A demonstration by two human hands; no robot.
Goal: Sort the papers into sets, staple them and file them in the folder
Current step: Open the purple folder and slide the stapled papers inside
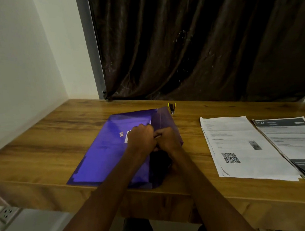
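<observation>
At the far left a wall socket (6, 213) sits below the wooden table (40, 143); on the table my purple folder (103, 156) lies flat, its flap (164, 120) raised at the right edge; my left hand (141, 140) rests on it with fingers curled at the flap's edge, touching my right hand (166, 140), whose fingers are curled too, though I cannot tell what either pinches; beyond the flap stands a small stapler (172, 107); well to the right lie the papers (243, 148), two overlapping stacks.
</observation>
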